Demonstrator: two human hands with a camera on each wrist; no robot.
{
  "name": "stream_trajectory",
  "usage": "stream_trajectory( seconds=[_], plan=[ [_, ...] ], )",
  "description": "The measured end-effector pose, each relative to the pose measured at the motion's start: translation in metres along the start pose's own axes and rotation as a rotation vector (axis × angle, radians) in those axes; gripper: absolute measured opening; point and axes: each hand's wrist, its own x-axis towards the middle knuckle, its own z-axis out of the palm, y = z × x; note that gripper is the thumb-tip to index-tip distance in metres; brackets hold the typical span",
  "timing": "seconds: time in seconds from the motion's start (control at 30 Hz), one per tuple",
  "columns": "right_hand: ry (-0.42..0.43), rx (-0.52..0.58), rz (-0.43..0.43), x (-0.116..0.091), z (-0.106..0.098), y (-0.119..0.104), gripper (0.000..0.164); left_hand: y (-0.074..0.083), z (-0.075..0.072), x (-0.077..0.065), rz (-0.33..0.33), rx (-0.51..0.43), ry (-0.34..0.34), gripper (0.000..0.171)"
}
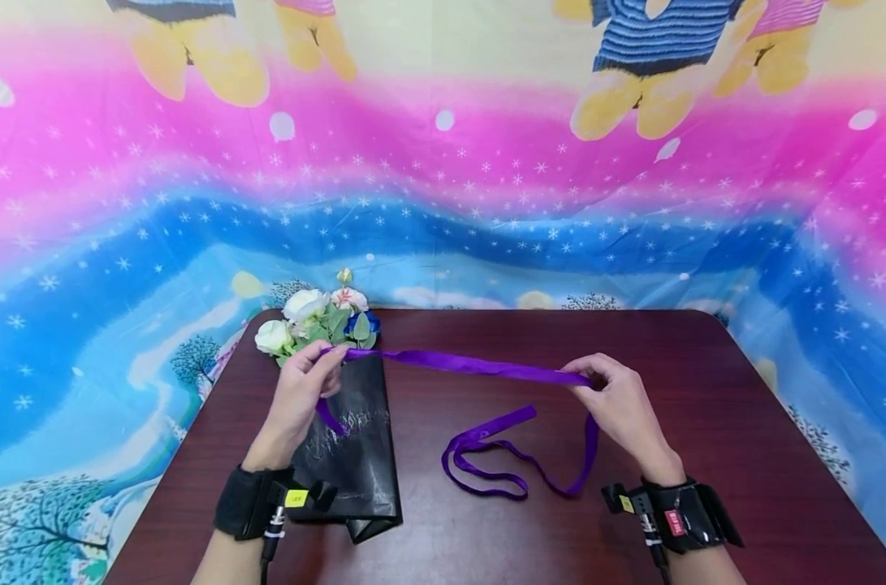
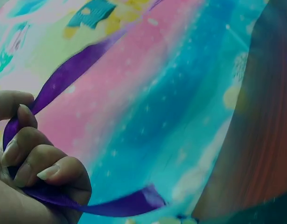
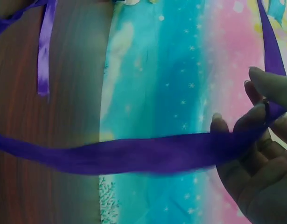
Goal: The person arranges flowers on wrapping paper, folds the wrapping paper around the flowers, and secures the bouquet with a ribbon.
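Note:
A long purple ribbon [image 1: 479, 365] is stretched nearly straight between the two hands above the table. At its left end, the left hand [image 1: 304, 390] pinches it between thumb and forefinger, the other fingers curled. A short ribbon tail [image 2: 129, 200] hangs out below those fingers in the left wrist view. The right hand [image 1: 621, 402] grips the ribbon between thumb and fingers, with a length [image 3: 143, 154] trailing from it in the right wrist view. The rest of that ribbon drops to the table and lies in loose loops [image 1: 486, 479].
Behind and below the left hand lies a bouquet of white, pink and blue flowers [image 1: 307, 307] in black wrapping [image 1: 362, 463]. The dark wooden table [image 1: 676, 349] meets a colourful printed backdrop [image 1: 443, 236] at its far edge. Both wrists wear black camera straps [image 1: 241, 504].

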Motion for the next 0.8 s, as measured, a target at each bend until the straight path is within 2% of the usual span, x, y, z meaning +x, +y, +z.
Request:
stream_trajectory(
  seconds=[0.17, 0.3, 0.4, 0.5, 0.57, 0.67, 0.8],
  plan=[
    [-0.048, -0.029, 0.006, -0.003, -0.005, 0.009, 0.015, 0.000, -0.030, -0.004, -0.036, -0.021, 0.099, 0.031],
    [-0.056, -0.056, 0.004, -0.004, -0.009, 0.018, 0.023, 0.001, -0.053, -0.006, -0.056, -0.031, 0.160, 0.028],
    [-0.050, -0.068, 0.007, -0.006, -0.012, 0.026, 0.026, 0.002, -0.069, -0.007, -0.055, -0.036, 0.206, 0.029],
    [-0.062, -0.066, 0.042, -0.008, -0.018, 0.035, 0.029, 0.004, -0.083, -0.008, -0.043, -0.054, 0.287, 0.031],
    [-0.063, -0.059, 0.071, -0.010, -0.024, 0.043, 0.030, 0.004, -0.094, -0.007, -0.035, -0.048, 0.368, 0.033],
    [-0.049, -0.052, 0.114, -0.011, -0.033, 0.054, 0.034, 0.004, -0.110, -0.006, -0.053, -0.032, 0.527, 0.035],
    [-0.024, -0.035, 0.172, -0.013, -0.048, 0.068, 0.041, 0.002, -0.134, -0.010, -0.100, 0.069, 0.742, 0.041]
  ],
)
